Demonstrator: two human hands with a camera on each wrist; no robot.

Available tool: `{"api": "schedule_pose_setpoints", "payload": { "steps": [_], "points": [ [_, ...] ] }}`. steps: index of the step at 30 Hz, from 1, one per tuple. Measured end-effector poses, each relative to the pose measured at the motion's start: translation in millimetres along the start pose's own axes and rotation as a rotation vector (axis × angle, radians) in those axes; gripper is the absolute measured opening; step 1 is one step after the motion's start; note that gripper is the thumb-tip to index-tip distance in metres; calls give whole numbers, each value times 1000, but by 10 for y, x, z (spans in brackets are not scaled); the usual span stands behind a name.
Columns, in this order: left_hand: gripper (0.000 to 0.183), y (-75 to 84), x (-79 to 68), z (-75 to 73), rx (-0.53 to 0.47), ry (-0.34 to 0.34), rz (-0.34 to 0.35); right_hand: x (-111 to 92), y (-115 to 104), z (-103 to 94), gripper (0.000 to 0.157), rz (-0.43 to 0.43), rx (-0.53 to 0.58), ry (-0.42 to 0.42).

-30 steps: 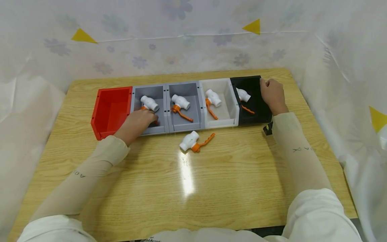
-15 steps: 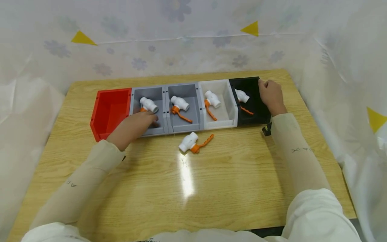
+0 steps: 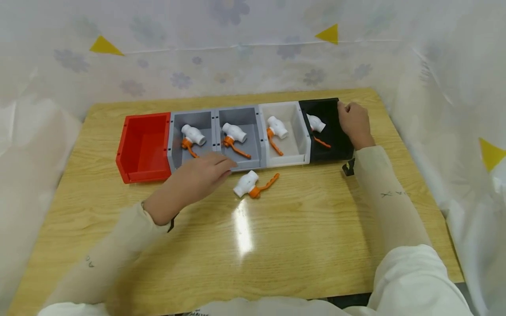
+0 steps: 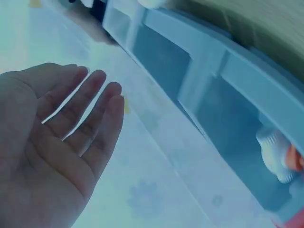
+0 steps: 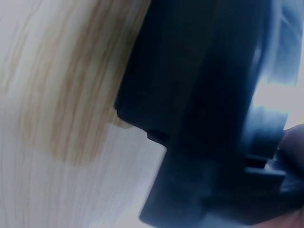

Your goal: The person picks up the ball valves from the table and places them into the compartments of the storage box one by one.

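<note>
A white ball valve (image 3: 246,184) with an orange lever lies on the table in front of the bins. My left hand (image 3: 197,179) hovers just left of it, overlapping the front of the grey bins in the head view. In the left wrist view that hand (image 4: 61,137) shows a bare palm with loosely straight fingers. Similar valves rest in the left grey bin (image 3: 193,135), the right grey bin (image 3: 235,132), the white bin (image 3: 277,127) and the black bin (image 3: 334,147). At the black bin's right rim, my right hand (image 3: 356,123) grips the edge with curled fingers.
A red bin (image 3: 144,147) with nothing inside forms the left end of the joined row. The wooden table (image 3: 276,254) extends toward the body. Pale flowered sheeting (image 3: 253,70) hangs behind and at both sides.
My left hand has come out of the left grey bin and moved right and toward me, uncovering that bin's valve and its orange lever. The right hand stays on the black bin's rim.
</note>
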State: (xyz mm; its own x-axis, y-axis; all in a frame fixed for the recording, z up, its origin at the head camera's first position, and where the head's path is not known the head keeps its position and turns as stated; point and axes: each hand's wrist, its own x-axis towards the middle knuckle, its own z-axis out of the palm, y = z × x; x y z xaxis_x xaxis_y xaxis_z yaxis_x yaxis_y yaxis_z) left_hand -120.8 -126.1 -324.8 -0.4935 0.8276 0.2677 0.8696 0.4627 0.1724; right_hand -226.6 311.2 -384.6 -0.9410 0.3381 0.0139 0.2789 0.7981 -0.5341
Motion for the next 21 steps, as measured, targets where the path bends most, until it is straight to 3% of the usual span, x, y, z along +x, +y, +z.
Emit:
{"api": "schedule_pose_setpoints", "payload": {
  "steps": [3,7,12,16,21],
  "points": [
    [27,123,30,106,-32,22,32,1,13,10,55,-3,2,-2],
    [25,289,78,288,-63,-14,50,6,12,7,55,-13,12,11],
    [18,463,146,528,7,-9,75,4,-4,12,55,-14,14,19],
    [20,561,212,664,108,-22,58,-4,-9,17,54,-11,11,14],
    [24,669,328,767,146,-122,-17,-10,-21,6,54,6,3,0]
  ]
}}
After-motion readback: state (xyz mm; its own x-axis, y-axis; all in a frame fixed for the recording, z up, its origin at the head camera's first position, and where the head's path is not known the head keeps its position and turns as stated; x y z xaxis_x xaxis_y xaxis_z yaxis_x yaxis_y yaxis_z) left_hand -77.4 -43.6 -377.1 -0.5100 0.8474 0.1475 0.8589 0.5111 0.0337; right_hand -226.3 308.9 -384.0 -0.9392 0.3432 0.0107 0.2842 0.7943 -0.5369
